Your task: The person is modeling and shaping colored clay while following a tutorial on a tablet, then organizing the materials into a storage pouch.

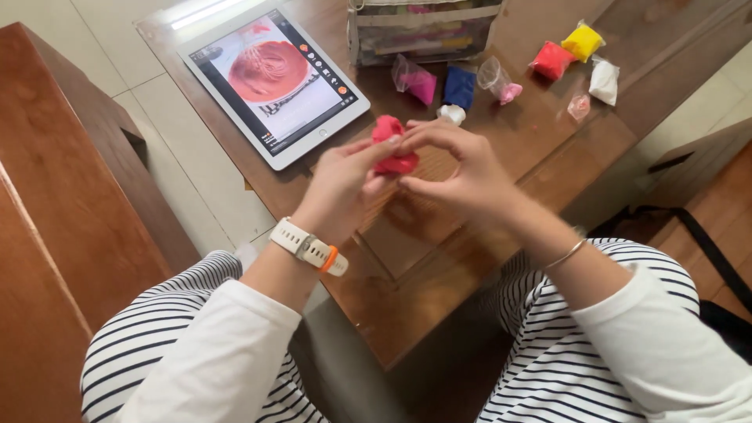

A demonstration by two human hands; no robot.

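Both hands, left hand (338,182) and right hand (458,168), pinch seemingly soft red clay (392,143).

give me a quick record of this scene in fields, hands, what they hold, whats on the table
left hand: pinching the red clay lump from its left side
right hand: fingers on the same lump from the right
table: brown wood, in front of the person
tablet: flat on the table, screen lit, showing a red round shape
clear case: at the far edge, coloured packets inside
loose clay packets: pink, blue, red, yellow, white
wrists: white watch on left, thin bracelet on right
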